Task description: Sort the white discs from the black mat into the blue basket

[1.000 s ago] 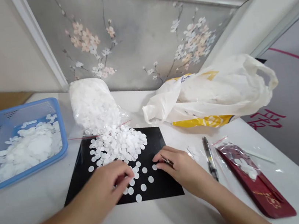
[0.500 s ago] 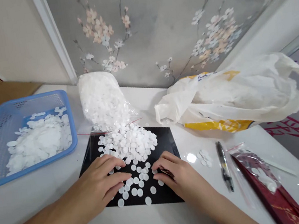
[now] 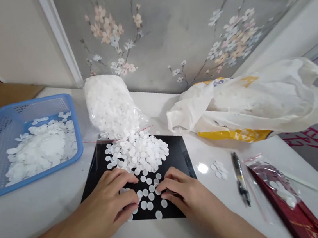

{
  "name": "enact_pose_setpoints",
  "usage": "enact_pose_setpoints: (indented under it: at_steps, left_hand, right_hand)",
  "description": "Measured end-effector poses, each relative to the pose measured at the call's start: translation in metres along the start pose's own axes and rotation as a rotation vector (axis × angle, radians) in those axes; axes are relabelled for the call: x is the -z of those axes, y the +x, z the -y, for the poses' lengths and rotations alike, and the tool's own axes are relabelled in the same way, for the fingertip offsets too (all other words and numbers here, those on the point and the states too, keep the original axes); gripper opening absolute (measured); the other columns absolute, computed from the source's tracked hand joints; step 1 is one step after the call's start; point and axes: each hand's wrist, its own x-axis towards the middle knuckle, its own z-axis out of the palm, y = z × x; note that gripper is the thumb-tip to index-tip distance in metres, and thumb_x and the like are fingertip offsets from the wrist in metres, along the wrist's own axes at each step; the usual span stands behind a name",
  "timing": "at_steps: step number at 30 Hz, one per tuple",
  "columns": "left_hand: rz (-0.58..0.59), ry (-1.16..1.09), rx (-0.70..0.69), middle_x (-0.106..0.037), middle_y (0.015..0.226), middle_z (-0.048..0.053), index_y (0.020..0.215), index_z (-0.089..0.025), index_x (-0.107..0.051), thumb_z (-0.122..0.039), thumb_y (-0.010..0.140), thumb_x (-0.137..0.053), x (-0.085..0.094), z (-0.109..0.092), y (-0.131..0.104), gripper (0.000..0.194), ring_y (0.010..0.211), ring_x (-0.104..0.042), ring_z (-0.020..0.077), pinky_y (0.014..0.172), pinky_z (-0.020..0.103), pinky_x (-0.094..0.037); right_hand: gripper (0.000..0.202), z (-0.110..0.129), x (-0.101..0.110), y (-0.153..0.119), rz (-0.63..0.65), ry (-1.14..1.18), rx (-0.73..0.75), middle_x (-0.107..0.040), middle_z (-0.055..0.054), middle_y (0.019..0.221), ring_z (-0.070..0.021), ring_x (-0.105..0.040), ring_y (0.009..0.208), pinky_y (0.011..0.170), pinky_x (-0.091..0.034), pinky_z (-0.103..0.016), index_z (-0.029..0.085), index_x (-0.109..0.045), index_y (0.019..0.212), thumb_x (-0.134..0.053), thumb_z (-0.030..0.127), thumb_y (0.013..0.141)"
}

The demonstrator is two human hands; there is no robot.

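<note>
Small white translucent plastic discs (image 3: 151, 196) lie loose on a black sheet (image 3: 178, 155), with a dense heap of white discs (image 3: 142, 151) behind them. From the left, my left hand (image 3: 113, 200) rests over the sheet with fingers spread, fingertips touching or close to discs; it partly covers some. My right hand (image 3: 183, 190) comes in from the right, fingers bent and thumb apart from the index finger. Its fingertips are at a disc on the sheet, and I see no disc lifted.
A blue basket (image 3: 78, 146) of white discs stands left. A clear bag (image 3: 109, 102) of discs lies behind the sheet. On the right are a white plastic bag (image 3: 242, 103), several discs (image 3: 218, 169), a black pen (image 3: 240, 178) and a red packet (image 3: 292, 206).
My right hand has moved left, and discs near its fingertips have shifted left with it. My left hand's fingers have moved slightly inward. The view has shifted a little.
</note>
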Motion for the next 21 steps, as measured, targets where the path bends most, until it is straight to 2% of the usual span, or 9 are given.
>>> enact_pose_setpoints:
  at_steps: [5, 7, 9, 11, 16, 21]
  left_hand:
    - [-0.026, 0.105, 0.005, -0.061, 0.11, 0.004, 0.08, -0.022, -0.06, -0.012, 0.086, -0.062, -0.015, -0.008, 0.006, 0.012, 0.11, -0.049, 0.0264, 0.089, 0.041, -0.036]
    - [-0.022, 0.126, 0.036, -0.06, 0.108, 0.004, 0.079, -0.021, -0.059, -0.012, 0.083, -0.065, -0.018, -0.011, 0.01, 0.012, 0.107, -0.048, 0.0277, 0.087, 0.042, -0.035]
    - [0.001, 0.107, 0.067, -0.059, 0.107, 0.004, 0.076, -0.021, -0.059, -0.011, 0.082, -0.065, -0.018, -0.014, 0.014, 0.013, 0.105, -0.048, 0.0275, 0.085, 0.042, -0.035]
    - [0.024, 0.071, 0.094, -0.058, 0.107, 0.003, 0.073, -0.021, -0.059, -0.009, 0.081, -0.064, -0.016, -0.015, 0.018, 0.015, 0.104, -0.047, 0.0269, 0.084, 0.041, -0.035]
    - [0.005, 0.079, 0.103, -0.059, 0.105, 0.003, 0.07, -0.021, -0.059, -0.006, 0.079, -0.065, -0.015, -0.014, 0.019, 0.018, 0.104, -0.046, 0.0268, 0.082, 0.04, -0.033]
    - [-0.029, 0.144, 0.057, -0.061, 0.108, 0.003, 0.076, -0.024, -0.062, -0.013, 0.077, -0.071, -0.015, -0.009, 0.014, 0.014, 0.107, -0.046, 0.0284, 0.084, 0.042, -0.031]
  right_hand:
    - [0.018, 0.001, 0.004, 0.0, 0.013, -0.01, -0.038, -0.058, 0.0, 0.084, -0.0115, -0.06, 0.065, 0.06, -0.051, -0.022, 0.02, -0.062, 0.08, -0.057, 0.004, 0.087]
    - [0.02, -0.001, 0.004, 0.001, -0.017, -0.025, -0.044, -0.057, 0.0, 0.084, -0.0113, -0.06, 0.063, 0.06, -0.051, -0.022, 0.021, -0.064, 0.089, -0.053, 0.004, 0.089]
    - [0.032, -0.003, 0.003, 0.001, -0.022, -0.052, -0.025, -0.056, -0.001, 0.087, -0.0116, -0.061, 0.065, 0.061, -0.052, -0.022, 0.023, -0.064, 0.105, -0.049, 0.001, 0.088]
    - [0.042, -0.005, 0.003, 0.001, 0.007, -0.065, 0.012, -0.055, -0.001, 0.089, -0.0116, -0.061, 0.067, 0.062, -0.052, -0.022, 0.024, -0.064, 0.111, -0.048, -0.003, 0.084]
    - [0.019, -0.005, 0.004, -0.002, 0.0, -0.015, -0.009, -0.056, 0.0, 0.087, -0.0098, -0.057, 0.063, 0.058, -0.048, -0.02, 0.021, -0.064, 0.086, -0.057, 0.004, 0.086]
    - [0.015, -0.007, 0.006, -0.001, -0.014, -0.007, -0.03, -0.058, -0.001, 0.086, -0.0123, -0.059, 0.067, 0.06, -0.049, -0.022, 0.021, -0.062, 0.086, -0.057, 0.007, 0.088]
